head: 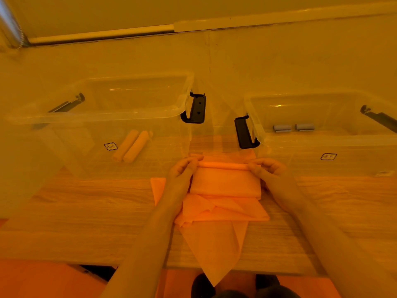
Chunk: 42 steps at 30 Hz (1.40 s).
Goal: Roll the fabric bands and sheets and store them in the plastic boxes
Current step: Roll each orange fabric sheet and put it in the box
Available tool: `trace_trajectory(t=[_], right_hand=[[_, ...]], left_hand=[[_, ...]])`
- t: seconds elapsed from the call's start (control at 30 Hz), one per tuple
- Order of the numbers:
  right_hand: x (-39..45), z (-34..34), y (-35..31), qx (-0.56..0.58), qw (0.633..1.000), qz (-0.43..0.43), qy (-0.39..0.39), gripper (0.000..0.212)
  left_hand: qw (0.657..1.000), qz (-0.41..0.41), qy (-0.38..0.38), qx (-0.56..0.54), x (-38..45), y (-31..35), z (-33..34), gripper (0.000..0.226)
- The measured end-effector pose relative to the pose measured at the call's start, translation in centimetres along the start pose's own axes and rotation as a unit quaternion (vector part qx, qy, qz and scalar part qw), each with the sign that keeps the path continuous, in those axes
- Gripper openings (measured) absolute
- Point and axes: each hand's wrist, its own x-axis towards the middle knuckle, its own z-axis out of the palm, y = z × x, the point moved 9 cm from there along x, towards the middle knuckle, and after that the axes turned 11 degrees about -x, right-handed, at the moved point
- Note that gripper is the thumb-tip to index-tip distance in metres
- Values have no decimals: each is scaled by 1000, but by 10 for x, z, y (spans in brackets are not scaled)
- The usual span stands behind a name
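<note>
An orange fabric sheet (223, 186) lies folded on the wooden table between two clear plastic boxes, its far edge rolled into a thin tube. My left hand (182, 171) pinches the tube's left end and my right hand (266, 171) pinches its right end. Under this sheet more orange fabric (214, 239) spreads toward me, one corner hanging over the table's front edge. The left box (107, 117) holds two orange rolls (133, 146). Inside the right box (322, 143) lie two small grey rolls (293, 127).
Black latch handles hang on the inner ends of the boxes, one on the left box (196, 108) and one on the right box (245, 133). A pale wall with a rail runs behind. Bare wood table (86, 211) shows left and right of the fabric.
</note>
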Motion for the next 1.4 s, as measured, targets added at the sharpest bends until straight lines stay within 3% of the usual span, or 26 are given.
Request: trace_trajectory(t=[0.33, 0.63, 0.87, 1.07, 1.2, 1.4], right_hand=[[3, -1, 5, -4, 1000, 5, -15, 23], [0, -2, 0, -6, 1000, -2, 1, 14], [1, 0, 1, -14, 1000, -14, -17, 20], [2, 0, 3, -3, 1000, -8, -17, 27], [2, -1, 2, -4, 1000, -16, -2, 25], [1, -2, 1, -8, 1000, -27, -2, 15]], left_hand=[[999, -36, 24, -31, 0, -6, -2, 20], [999, 29, -1, 18, 2, 2, -3, 20], [997, -53, 19, -51, -1, -10, -2, 30], [998, -32, 24, -53, 1, -9, -4, 25], [999, -20, 26, -43, 5, -10, -6, 23], [990, -100, 5, -101, 2, -20, -1, 32]])
